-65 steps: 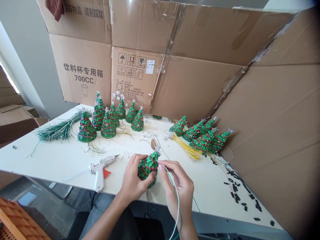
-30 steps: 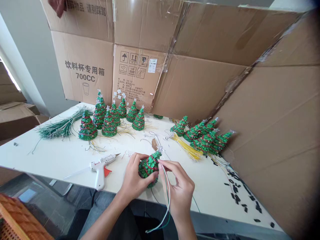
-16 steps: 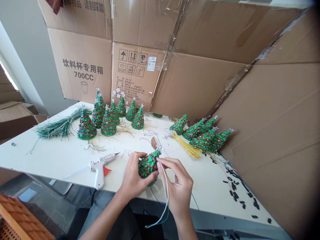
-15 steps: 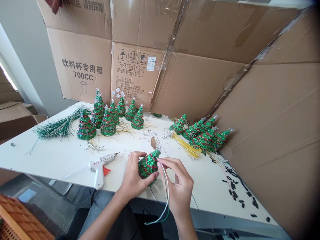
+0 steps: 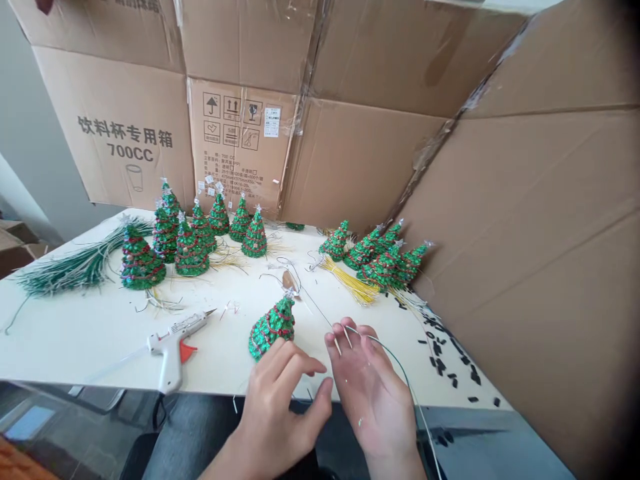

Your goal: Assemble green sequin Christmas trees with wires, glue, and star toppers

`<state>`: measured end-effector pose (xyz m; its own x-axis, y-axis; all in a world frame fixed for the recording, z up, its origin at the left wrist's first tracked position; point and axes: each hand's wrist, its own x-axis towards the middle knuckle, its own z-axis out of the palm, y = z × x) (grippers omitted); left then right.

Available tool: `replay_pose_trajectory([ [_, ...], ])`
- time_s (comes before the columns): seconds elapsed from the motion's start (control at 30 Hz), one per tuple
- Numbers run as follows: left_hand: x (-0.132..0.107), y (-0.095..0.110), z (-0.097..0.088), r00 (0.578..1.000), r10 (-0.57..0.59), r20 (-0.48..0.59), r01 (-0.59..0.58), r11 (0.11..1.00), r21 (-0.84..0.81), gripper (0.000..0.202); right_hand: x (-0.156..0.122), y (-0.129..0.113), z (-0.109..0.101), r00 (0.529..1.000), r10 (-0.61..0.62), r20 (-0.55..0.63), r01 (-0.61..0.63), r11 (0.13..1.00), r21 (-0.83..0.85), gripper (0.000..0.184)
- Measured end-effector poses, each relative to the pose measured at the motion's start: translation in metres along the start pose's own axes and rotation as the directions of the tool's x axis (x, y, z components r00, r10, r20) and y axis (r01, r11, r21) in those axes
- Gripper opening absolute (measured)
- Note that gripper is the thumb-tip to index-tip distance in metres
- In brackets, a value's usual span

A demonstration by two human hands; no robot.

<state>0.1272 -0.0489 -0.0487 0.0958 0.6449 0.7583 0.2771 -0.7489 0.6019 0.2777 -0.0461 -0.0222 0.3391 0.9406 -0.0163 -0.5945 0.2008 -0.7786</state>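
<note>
My left hand hovers over the table's front edge with its fingers curved and apart, holding nothing. Just behind it a small green Christmas tree ornament with red beaded garland and a clear star tip leans to the right on the white table. My right hand is turned palm up; a green and white wire is caught between its fingers and hangs down past the wrist. Tiny bits stick to that palm. A white glue gun with an orange trigger lies to the left.
Several finished-looking trees stand at the back left beside a bundle of green wires. More trees lie at the right near yellow wires. Black scraps litter the right edge. Cardboard sheets wall the back and right.
My left hand has let go of the tree, which now stands by itself. My right hand has turned palm up, away from the tree, still with the wire. The view has shifted right.
</note>
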Motion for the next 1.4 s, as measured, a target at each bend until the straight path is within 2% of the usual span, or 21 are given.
replay_pose_trajectory([
  [0.07,-0.003,0.004,0.012,0.994,-0.109,0.002,0.109,0.994,-0.019,0.015,-0.003,-0.003,-0.001,0.999,0.046,0.011,-0.046,0.999,0.028,0.022],
  [0.17,-0.006,0.002,0.024,0.964,-0.262,-0.034,0.261,0.965,-0.028,0.023,-0.007,-0.005,-0.002,0.999,0.045,0.028,-0.046,0.999,0.025,0.023],
  [0.3,-0.006,-0.001,0.028,0.924,-0.383,0.009,0.381,0.915,-0.132,0.026,-0.010,-0.008,-0.002,0.995,0.007,0.100,-0.005,1.000,-0.023,0.019],
  [0.43,-0.005,0.000,0.028,0.918,-0.394,0.040,0.394,0.902,-0.176,0.009,-0.013,-0.010,-0.001,0.982,-0.017,0.186,0.031,0.997,-0.069,0.016],
  [0.57,-0.005,0.000,0.029,0.908,-0.415,0.063,0.419,0.887,-0.197,0.017,-0.013,-0.009,-0.002,0.963,-0.072,0.259,0.104,0.988,-0.113,0.012],
  [0.7,-0.003,0.001,0.025,0.915,-0.394,0.087,0.403,0.884,-0.236,0.020,-0.011,-0.008,-0.006,0.947,-0.129,0.295,0.180,0.971,-0.154,0.009],
  [0.93,-0.011,0.002,0.013,0.890,-0.452,-0.065,0.400,0.840,-0.366,0.016,-0.004,-0.013,-0.008,0.951,-0.186,0.246,0.233,0.957,-0.176,0.010],
  [1.03,-0.021,0.000,0.014,0.894,-0.440,-0.087,0.370,0.832,-0.413,0.012,-0.001,-0.015,-0.009,0.957,-0.193,0.215,0.230,0.959,-0.164,0.009],
  [1.17,-0.033,0.000,0.015,0.940,-0.340,-0.010,0.304,0.853,-0.424,0.014,0.003,-0.015,-0.012,0.963,-0.204,0.175,0.234,0.957,-0.173,0.010],
  [1.27,-0.035,0.001,0.013,0.968,-0.211,0.133,0.245,0.908,-0.340,0.016,0.005,-0.013,-0.015,0.965,-0.209,0.160,0.242,0.942,-0.231,0.012],
  [1.4,-0.030,-0.003,0.012,0.932,-0.046,0.358,0.087,0.991,-0.100,0.015,0.007,-0.009,-0.017,0.954,-0.265,0.136,0.298,0.876,-0.379,0.015],
])
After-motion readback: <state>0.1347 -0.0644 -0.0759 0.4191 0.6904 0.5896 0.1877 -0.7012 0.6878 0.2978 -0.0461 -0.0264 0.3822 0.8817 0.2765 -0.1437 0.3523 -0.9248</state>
